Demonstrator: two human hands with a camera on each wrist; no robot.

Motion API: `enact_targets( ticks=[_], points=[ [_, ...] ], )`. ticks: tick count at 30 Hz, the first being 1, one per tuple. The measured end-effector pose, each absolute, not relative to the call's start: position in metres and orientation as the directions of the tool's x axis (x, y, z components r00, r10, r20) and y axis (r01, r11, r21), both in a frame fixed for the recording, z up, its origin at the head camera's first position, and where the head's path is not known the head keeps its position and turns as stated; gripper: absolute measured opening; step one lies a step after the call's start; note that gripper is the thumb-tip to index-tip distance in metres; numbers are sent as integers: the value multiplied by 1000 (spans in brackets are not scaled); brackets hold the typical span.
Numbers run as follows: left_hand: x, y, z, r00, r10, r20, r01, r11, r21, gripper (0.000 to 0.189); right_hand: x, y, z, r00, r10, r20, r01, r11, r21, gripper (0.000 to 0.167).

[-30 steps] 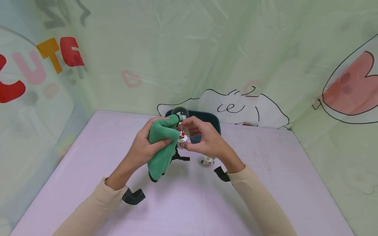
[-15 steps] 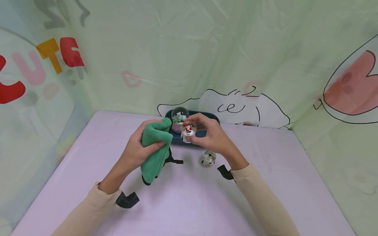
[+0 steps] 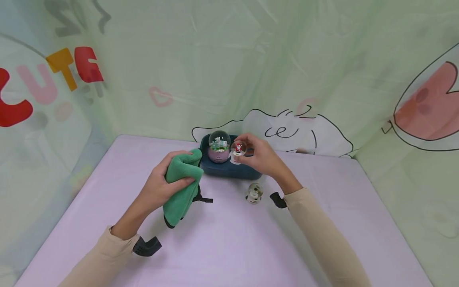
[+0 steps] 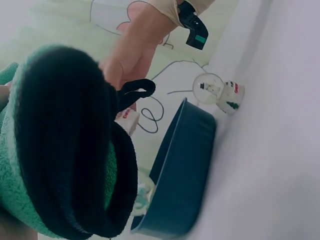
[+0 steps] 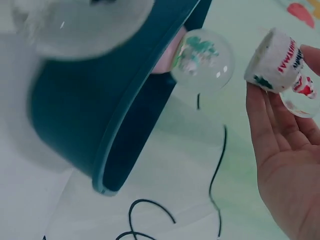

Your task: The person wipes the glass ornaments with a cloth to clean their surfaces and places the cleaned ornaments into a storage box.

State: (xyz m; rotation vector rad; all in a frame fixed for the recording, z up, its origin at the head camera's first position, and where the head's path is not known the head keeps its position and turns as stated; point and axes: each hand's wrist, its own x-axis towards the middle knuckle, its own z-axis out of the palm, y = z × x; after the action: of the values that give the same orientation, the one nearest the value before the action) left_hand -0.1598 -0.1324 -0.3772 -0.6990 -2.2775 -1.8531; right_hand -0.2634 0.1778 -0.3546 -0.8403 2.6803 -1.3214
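My left hand grips a folded green cloth with black edging, held above the table left of the bin. Between thumb and fingers, my right hand holds a small snow globe with a red-and-white figure inside and a white base bearing red lettering. This globe is over the dark blue bin, apart from it in the right wrist view. A larger snow globe with a pink base stands in the bin's left part. Another small snow globe, with a snowman inside, stands on the table in front.
The lilac-covered table runs up to a pale green printed curtain close behind the bin. A black strap hangs from the cloth. Black wrist devices sit at both sleeves.
My right hand has carried the small snow globe away from the cloth, back and right, over the bin. My left hand has drawn the cloth left and nearer.
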Motion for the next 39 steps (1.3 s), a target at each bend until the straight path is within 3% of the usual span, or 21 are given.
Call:
enact_targets(
  ticks=[20,39],
  points=[
    [-154,-157,-387,-919,236,316,369,233,900,58,-323,191,-375,-890,-456,13,-342,647,-682,47],
    [-145,-179,-397,-937,185,296,340,290,895,59,-347,181,-401,-901,-426,-84,-291,735,-613,43]
  ],
)
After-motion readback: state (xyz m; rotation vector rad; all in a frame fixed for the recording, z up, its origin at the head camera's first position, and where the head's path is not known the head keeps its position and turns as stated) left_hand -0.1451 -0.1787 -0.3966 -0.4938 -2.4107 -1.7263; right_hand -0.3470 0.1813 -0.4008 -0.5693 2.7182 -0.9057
